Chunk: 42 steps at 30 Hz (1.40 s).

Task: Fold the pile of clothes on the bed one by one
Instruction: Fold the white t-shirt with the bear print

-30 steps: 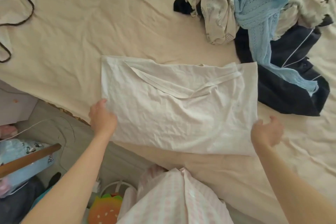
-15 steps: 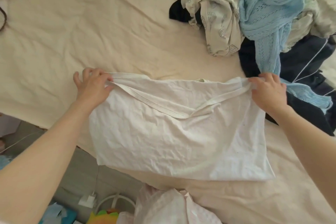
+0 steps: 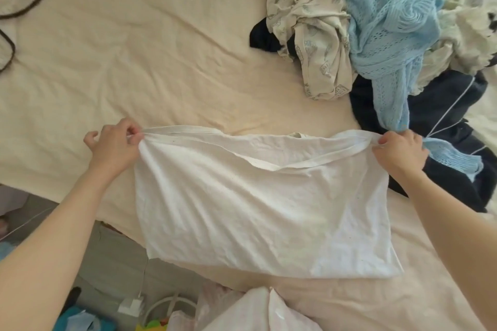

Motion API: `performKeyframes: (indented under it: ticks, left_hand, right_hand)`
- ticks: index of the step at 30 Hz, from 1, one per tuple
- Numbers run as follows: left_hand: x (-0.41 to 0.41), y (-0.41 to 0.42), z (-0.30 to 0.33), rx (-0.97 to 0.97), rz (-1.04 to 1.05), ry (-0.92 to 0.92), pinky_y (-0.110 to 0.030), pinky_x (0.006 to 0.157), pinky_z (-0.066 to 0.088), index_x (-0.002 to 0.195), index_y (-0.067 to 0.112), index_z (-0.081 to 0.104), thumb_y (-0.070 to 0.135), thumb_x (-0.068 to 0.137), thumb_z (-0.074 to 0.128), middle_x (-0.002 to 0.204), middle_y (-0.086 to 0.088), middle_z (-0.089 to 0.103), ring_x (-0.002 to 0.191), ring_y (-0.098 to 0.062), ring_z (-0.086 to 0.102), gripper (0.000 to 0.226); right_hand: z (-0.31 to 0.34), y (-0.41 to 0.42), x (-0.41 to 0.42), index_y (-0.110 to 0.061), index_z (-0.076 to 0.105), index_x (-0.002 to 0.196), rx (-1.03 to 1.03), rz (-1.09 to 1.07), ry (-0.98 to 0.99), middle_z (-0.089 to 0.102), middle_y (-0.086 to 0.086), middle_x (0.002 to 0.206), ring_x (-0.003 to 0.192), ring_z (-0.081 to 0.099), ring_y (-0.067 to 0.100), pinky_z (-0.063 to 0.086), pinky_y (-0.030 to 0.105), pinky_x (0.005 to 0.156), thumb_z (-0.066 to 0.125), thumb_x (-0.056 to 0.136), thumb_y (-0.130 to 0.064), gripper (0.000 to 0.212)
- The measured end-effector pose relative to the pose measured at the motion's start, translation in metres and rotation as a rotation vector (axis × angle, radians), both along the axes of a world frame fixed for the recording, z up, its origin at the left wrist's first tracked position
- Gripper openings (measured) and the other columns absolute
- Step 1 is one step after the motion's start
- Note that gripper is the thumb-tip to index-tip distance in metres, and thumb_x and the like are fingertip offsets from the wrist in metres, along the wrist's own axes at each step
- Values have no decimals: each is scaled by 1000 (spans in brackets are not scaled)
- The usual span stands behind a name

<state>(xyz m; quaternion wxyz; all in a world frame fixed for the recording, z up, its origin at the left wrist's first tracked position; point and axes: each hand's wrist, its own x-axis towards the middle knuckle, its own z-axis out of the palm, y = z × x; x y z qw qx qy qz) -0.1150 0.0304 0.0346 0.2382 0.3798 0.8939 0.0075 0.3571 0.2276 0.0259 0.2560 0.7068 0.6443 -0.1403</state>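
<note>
Hands at either end of a white garment [image 3: 258, 212], that is what you see across the cream bed sheet [image 3: 134, 62]. The left hand [image 3: 115, 146] has its thumb and fingers curled tight round the far left corner, the cloth bunched in the pinch, while its little finger sticks out loose to the side. The right hand [image 3: 398, 152] grips the far right corner the same way, fingers folded over the hem. Between the two hands the top edge runs fairly taut, with a flat strap or band of the same white cloth sagging in a shallow V just below it. From the hands back toward the person, the garment spreads out wrinkled, its near edge reaching the side of the bed; whether the gripped edge is lifted clear of the sheet or just resting on it is hard to make out from this angle.

Beyond the right hand lies the pile of clothes [image 3: 376, 35]: a pale blue knit [image 3: 390, 29] whose trailing end comes down just beside the right knuckles, a cream patterned piece [image 3: 314, 35] further off, and a dark navy garment [image 3: 443, 142] underneath, right next to that hand. Far beyond the left hand, a dark cord [image 3: 35, 2] loops over the sheet.
</note>
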Motion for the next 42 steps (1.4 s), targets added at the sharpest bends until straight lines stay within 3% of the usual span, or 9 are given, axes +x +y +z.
performKeyframes:
  ticks: [6,10,15,17,21,26,32,36,42]
  left_hand:
    - [-2,-13,-4,26,88,68,-34,92,16,99,13,48,8,95,39,86,-4,42,112,-27,37,11]
    - [-2,-14,-1,56,90,124,-44,93,22,101,9,50,9,97,39,89,-14,51,110,-33,38,12]
    - [-3,2,-1,128,40,174,-45,84,30,102,4,52,13,99,39,100,-23,59,104,-39,42,17]
    - [-1,8,-5,178,73,124,-46,81,35,107,5,52,14,98,42,106,-24,54,106,-38,42,17]
    - [3,5,-12,253,234,-40,-42,100,34,136,12,37,16,91,56,135,-21,35,124,-33,35,49]
    - [26,-47,-8,208,402,-120,-46,107,31,145,13,24,24,88,64,143,-17,30,131,-33,30,70]
    - [77,-127,-14,43,497,-199,-43,102,36,137,6,35,26,92,58,137,-18,35,121,-33,41,55]
    - [89,-158,-19,50,681,-371,-37,86,42,130,4,41,29,95,52,127,-16,50,111,-30,52,45]
    - [126,-201,-36,33,982,-533,-39,94,38,114,10,53,38,96,48,110,-1,52,106,-20,46,33]
  right_hand:
    - [-5,6,11,-4,65,85,-10,-294,198,62,20,95,82,55,34,46,36,67,55,88,-19,19]
    - [-6,18,17,-10,62,96,146,-865,494,63,15,104,93,61,30,54,40,84,59,87,-17,12]
    - [-11,33,15,-6,60,114,338,-1073,675,57,4,93,81,52,16,43,25,67,53,89,-16,27]
    - [-14,36,10,-6,58,118,390,-1037,678,56,5,105,92,50,16,40,24,76,49,90,-11,30]
    - [-14,25,-2,-14,46,129,436,-919,650,51,1,118,105,49,17,44,29,93,51,89,-10,41]
    - [-10,-28,-2,-16,33,143,428,-721,467,38,7,146,134,35,26,28,42,111,48,94,-23,52]
    - [-16,-135,14,-3,19,149,207,-490,406,18,17,156,144,15,27,12,34,116,40,99,-16,55]
    - [-13,-189,20,-4,23,148,128,-238,316,19,19,155,143,17,32,15,42,116,39,98,-15,53]
    - [-11,-237,34,-3,31,144,112,-92,300,25,23,151,138,25,37,25,53,109,39,98,-12,48]
